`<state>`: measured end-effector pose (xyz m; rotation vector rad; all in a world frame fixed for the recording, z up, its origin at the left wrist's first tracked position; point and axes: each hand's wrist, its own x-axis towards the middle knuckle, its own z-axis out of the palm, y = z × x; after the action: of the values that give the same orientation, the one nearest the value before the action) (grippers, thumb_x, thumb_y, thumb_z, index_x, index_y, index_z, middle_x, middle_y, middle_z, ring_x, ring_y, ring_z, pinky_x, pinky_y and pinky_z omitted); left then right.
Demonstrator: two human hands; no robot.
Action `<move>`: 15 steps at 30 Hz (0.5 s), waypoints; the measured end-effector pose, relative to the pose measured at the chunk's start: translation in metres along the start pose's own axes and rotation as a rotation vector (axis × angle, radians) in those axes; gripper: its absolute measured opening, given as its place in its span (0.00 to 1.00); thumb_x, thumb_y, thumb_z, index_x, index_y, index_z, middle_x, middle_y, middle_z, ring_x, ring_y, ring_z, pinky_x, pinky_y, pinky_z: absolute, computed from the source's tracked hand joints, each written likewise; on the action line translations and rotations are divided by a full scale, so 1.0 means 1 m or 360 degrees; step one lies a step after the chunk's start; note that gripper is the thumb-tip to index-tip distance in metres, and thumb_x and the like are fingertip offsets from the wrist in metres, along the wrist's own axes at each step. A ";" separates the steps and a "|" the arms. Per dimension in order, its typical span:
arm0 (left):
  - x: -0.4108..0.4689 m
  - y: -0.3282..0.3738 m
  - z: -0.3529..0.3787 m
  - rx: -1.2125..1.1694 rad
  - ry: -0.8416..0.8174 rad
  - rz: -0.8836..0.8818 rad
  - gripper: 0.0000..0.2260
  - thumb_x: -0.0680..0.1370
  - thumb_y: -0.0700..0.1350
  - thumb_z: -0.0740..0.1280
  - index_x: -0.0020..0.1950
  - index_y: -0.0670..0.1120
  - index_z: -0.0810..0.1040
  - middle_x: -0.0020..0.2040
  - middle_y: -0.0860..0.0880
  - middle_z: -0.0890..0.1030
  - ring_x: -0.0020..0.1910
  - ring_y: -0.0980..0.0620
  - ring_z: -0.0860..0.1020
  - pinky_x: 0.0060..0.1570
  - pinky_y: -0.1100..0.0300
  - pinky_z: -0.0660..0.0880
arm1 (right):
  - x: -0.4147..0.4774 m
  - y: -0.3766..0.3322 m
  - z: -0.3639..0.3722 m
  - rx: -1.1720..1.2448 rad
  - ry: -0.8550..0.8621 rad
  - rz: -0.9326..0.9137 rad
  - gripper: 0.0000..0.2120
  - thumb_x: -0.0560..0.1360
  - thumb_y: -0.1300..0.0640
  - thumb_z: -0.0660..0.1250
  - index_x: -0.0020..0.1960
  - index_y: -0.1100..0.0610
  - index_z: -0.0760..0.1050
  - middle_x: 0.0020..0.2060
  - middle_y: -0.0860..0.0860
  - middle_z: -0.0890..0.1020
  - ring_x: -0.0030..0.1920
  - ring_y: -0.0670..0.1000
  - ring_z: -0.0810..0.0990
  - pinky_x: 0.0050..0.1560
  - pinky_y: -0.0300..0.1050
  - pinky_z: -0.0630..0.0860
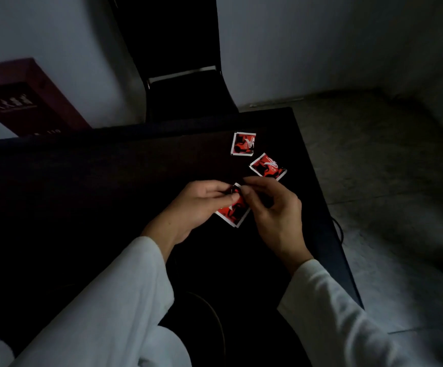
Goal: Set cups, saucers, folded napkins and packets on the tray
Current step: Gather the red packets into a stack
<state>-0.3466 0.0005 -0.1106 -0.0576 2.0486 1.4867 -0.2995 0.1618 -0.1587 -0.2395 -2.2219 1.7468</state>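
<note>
A dim, plain room, likely an office or a back room rather than a home. A dark table [109,181] fills the middle of the frame, a black chair [186,83] with a metal frame stands behind it at top centre, bare pale walls [321,43] rise beyond, a grey tiled floor [387,181] lies at right, and a dark red sign [21,99] leans at upper left.

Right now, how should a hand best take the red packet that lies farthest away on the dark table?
The farthest red packet lies flat and alone on the dark table, apart from the second packet. It is thin, so probably pinch one white sealed edge, coming from above on its near side, thumb sliding under the edge. Both hands, left hand and right hand, are busy holding a third packet.
</note>
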 end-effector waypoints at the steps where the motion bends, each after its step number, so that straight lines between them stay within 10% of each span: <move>1: 0.001 0.000 0.000 0.0022 -0.0018 -0.0018 0.16 0.76 0.46 0.74 0.63 0.46 0.82 0.57 0.47 0.86 0.58 0.54 0.83 0.68 0.54 0.73 | 0.000 0.000 0.000 0.0015 0.0017 0.0009 0.07 0.77 0.57 0.74 0.54 0.52 0.84 0.45 0.42 0.88 0.49 0.39 0.86 0.52 0.37 0.82; 10: 0.013 -0.005 0.000 -0.0179 0.0188 -0.0070 0.08 0.78 0.54 0.71 0.55 0.54 0.81 0.50 0.44 0.87 0.49 0.47 0.87 0.53 0.48 0.83 | 0.007 -0.003 0.003 -0.0241 0.0445 0.0116 0.13 0.77 0.57 0.72 0.61 0.53 0.82 0.49 0.48 0.85 0.42 0.40 0.83 0.48 0.29 0.77; 15: 0.015 -0.003 0.000 -0.0286 0.0233 -0.0062 0.05 0.80 0.54 0.67 0.54 0.55 0.79 0.42 0.47 0.87 0.39 0.52 0.86 0.40 0.55 0.82 | 0.027 -0.011 0.008 -0.0484 0.0395 0.0397 0.29 0.80 0.53 0.68 0.78 0.59 0.65 0.45 0.53 0.86 0.55 0.57 0.84 0.49 0.30 0.65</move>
<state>-0.3575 0.0041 -0.1208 -0.2839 2.0082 1.6821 -0.3273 0.1605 -0.1457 -0.7870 -2.3375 1.3867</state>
